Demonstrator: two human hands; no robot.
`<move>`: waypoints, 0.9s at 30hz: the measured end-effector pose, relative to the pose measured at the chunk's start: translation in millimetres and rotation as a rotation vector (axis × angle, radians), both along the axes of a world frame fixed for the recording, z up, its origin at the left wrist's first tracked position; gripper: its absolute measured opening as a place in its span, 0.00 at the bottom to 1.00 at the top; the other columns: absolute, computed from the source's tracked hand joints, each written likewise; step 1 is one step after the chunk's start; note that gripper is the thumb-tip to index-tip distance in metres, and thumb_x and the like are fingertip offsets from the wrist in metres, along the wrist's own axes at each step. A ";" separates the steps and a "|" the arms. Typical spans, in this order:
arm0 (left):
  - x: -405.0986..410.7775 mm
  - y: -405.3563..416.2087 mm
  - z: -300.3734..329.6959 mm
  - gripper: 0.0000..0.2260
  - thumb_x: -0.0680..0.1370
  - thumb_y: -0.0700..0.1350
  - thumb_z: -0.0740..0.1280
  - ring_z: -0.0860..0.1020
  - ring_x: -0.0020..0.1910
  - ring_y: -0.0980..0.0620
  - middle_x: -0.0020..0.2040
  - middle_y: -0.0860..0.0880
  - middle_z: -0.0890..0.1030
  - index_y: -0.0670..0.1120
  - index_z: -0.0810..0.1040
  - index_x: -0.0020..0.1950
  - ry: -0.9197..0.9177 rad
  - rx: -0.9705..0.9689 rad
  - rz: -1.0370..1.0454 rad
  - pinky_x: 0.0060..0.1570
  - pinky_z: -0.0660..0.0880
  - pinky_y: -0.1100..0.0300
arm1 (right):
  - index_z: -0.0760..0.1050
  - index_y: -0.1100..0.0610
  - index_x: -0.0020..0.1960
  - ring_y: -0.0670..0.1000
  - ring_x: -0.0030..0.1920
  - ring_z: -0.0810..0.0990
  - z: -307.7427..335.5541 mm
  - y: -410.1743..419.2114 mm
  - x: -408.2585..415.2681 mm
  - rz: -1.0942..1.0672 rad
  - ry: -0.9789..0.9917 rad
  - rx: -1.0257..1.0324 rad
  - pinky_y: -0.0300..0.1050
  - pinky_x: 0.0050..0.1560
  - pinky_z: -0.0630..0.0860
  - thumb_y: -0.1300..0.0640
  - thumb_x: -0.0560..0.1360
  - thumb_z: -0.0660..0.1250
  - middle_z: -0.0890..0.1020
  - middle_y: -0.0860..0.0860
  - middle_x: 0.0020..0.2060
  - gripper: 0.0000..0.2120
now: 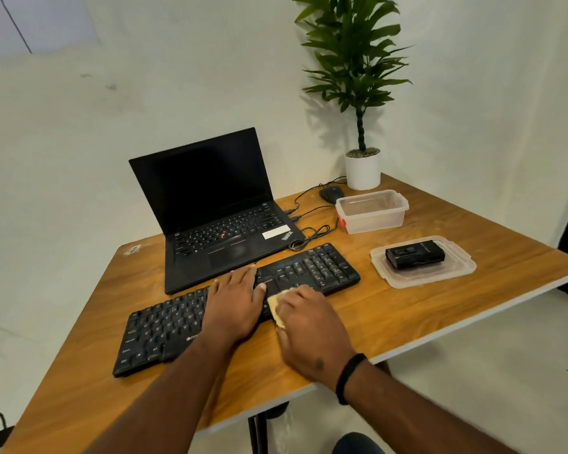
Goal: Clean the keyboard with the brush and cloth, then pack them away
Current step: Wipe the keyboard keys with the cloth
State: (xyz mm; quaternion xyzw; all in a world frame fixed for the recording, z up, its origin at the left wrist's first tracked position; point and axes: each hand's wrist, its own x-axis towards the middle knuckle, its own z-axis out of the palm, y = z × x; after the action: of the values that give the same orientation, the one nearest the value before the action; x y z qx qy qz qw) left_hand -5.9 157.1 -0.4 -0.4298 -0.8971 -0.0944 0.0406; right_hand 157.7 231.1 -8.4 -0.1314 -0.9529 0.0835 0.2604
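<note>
Single head-worn wide-angle view, looking forward and down across the wooden table [391, 316] from its near edge. Both forearms enter close at bottom; the wall corner lies beyond, apparently bowed by lens distortion.

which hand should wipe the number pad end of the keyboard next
Right. The right hand already holds the cloth on the keyboard beside that end; the left hand lies flat on the keys, steadying it.

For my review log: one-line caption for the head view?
Left hand steadies the black keyboard while right hand wipes it with a cloth.
</note>
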 end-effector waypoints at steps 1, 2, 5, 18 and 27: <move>0.8 -0.2 -0.2 0.25 0.85 0.56 0.49 0.59 0.78 0.49 0.80 0.51 0.62 0.50 0.58 0.81 0.000 0.000 0.002 0.77 0.53 0.48 | 0.80 0.55 0.49 0.50 0.49 0.73 5.9 1.4 2.5 0.021 -0.021 -0.018 0.51 0.54 0.76 0.53 0.75 0.60 0.80 0.50 0.46 0.11; 0.9 -0.2 0.3 0.25 0.85 0.57 0.49 0.59 0.78 0.50 0.80 0.51 0.62 0.50 0.58 0.81 0.005 0.000 0.003 0.77 0.53 0.48 | 0.79 0.54 0.48 0.49 0.47 0.71 13.8 5.9 1.9 0.016 0.002 -0.069 0.50 0.53 0.75 0.53 0.77 0.59 0.79 0.49 0.45 0.10; 1.4 -0.3 1.4 0.25 0.85 0.57 0.48 0.58 0.78 0.50 0.80 0.51 0.61 0.50 0.57 0.81 0.006 -0.007 0.000 0.77 0.52 0.48 | 0.77 0.54 0.58 0.47 0.54 0.73 40.4 28.1 -16.6 -0.099 0.145 -0.229 0.44 0.60 0.72 0.53 0.81 0.58 0.78 0.48 0.52 0.12; -0.5 -0.1 0.2 0.25 0.85 0.56 0.46 0.57 0.79 0.50 0.81 0.51 0.60 0.49 0.56 0.82 0.015 -0.018 -0.014 0.78 0.52 0.47 | 0.76 0.58 0.58 0.57 0.55 0.79 59.7 15.1 -41.9 -0.062 -0.418 -0.042 0.52 0.55 0.77 0.59 0.79 0.63 0.80 0.56 0.55 0.09; 1.0 -1.6 -1.4 0.26 0.85 0.57 0.47 0.59 0.78 0.49 0.80 0.51 0.61 0.49 0.58 0.81 0.027 -0.005 -0.007 0.77 0.53 0.47 | 0.75 0.60 0.61 0.58 0.60 0.76 53.1 24.9 -51.6 -0.184 -0.390 -0.005 0.52 0.60 0.74 0.61 0.80 0.60 0.77 0.59 0.60 0.11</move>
State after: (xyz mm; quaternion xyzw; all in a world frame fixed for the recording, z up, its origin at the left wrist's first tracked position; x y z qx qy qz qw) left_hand -4.8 155.5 -1.8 -0.4342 -0.8952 -0.0866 0.0515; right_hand 106.1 256.0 44.6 -0.2323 -0.9689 0.0347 0.0775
